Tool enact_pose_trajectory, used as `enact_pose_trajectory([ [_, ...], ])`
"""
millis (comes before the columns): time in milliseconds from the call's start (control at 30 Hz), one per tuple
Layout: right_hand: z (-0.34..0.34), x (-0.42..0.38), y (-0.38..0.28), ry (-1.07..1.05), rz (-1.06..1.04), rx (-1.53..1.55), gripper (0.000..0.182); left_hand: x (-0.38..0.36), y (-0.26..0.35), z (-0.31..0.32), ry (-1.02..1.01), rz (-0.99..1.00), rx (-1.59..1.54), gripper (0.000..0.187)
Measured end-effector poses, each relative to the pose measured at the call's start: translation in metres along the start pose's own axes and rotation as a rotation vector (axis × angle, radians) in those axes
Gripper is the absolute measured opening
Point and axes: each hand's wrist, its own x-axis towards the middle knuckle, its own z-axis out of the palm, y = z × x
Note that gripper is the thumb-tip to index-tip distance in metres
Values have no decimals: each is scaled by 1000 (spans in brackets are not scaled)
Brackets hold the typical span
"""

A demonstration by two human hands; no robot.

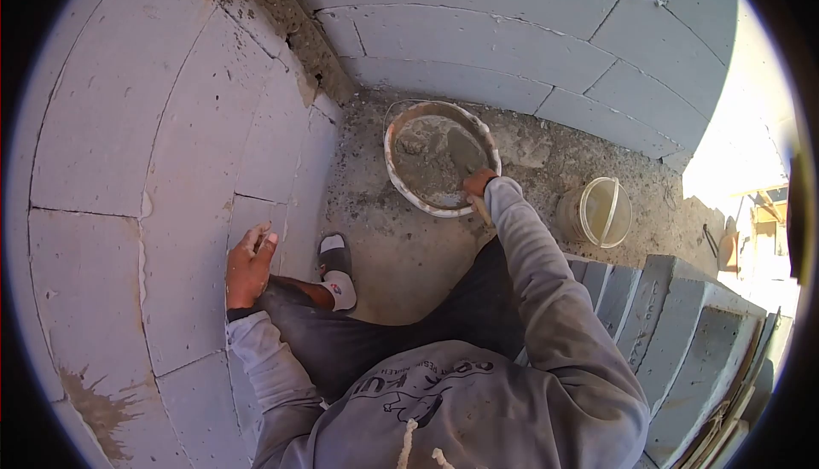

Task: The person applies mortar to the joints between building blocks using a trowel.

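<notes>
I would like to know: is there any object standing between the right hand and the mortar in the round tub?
Nothing visible blocks the right hand: the trowel it grips reaches over the mortar inside the open tub. The bucket stands apart, to the right in the picture.

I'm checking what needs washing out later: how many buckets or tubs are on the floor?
2: the wide tub, with the right hand at its rim, and the smaller bucket nearer the stacked blocks, which may hide others.
</notes>
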Motion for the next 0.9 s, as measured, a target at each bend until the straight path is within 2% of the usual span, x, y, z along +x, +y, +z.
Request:
enact_pose_trajectory([
  [67, -26, 0, -33, -252, 383, 1009, 25, -4, 5, -3, -1, 2, 29, 48],
  [100, -24, 0, -38, -252, 374, 998, 25, -5, 4, -2, 10, -5, 25, 48],
  [167, -16, 1, -51, -248, 511, 1729, 20, -5, 2, -1, 24, -2, -8, 44],
  [200, -12, -5, -54, -249, 506, 1730, 20, -5, 4, -2, 27, -3, -5, 44],
  [267, -6, -28, -54, -204, 409, 1974, 18, -4, 8, -3, 19, 18, 28, 44],
  [333, -18, -68, -67, -90, 434, 2012, 18, -1, -1, -3, 22, 18, 9, 45],
  [433, -17, -76, -79, -42, 353, 2020, 18, 6, -3, -5, -4, 9, 14, 46],
  [567, -38, -54, -106, 162, 215, 2137, 15, 10, -2, -1, -7, 18, 57, 45],
  [633, -71, -63, -115, 203, -127, 2350, 19, 6, 6, -7, -21, -30, 93, 46],
  [700, -105, -67, -115, 95, -611, 2585, 22, 8, -6, -8, -16, -12, 111, 49],
  [767, -148, -78, -116, 278, -670, 2611, 26, 11, -10, -9, -26, -23, 118, 52],
  [800, -168, -88, -118, 272, -706, 2600, 26, 11, -10, -11, 0, -16, 124, 52],
  [867, -220, -108, -108, 774, -743, 2474, 32, 14, -8, -8, -69, -90, 146, 52],
  [900, -241, -120, -99, 924, -813, 2402, 34, 14, -11, -7, -59, -87, 144, 52],
])
